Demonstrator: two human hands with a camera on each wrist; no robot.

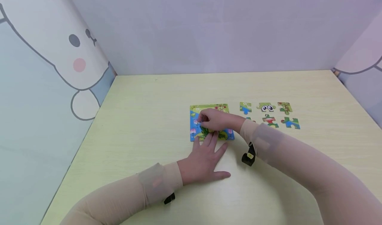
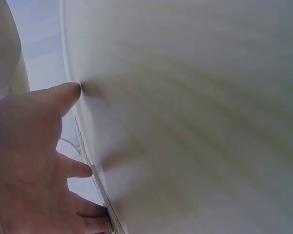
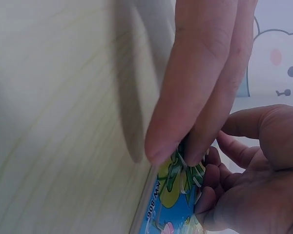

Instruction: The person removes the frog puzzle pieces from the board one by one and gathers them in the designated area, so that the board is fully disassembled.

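Observation:
A colourful puzzle board (image 1: 193,114), blue and green with pink flowers, lies flat on the table. My left hand (image 1: 204,160) has its fingers spread, with fingertips on the board's near edge; in the left wrist view the thumb (image 2: 63,95) touches the table. Above the board, my right hand (image 1: 213,119) has its fingers curled and its thumb and fingertips together at the green part of the picture. In the right wrist view, a puzzle piece (image 3: 199,181) with a pale edge shows at the right hand's fingertips (image 3: 211,175), mostly hidden by both hands.
Several loose puzzle pieces lie right of the board in two rows, among them one with two eyes (image 1: 266,107), one with a red mouth (image 1: 270,121) and a blue-green one (image 1: 290,122). My right forearm crosses in front of them. Cartoon-printed walls (image 1: 223,36) stand around the table.

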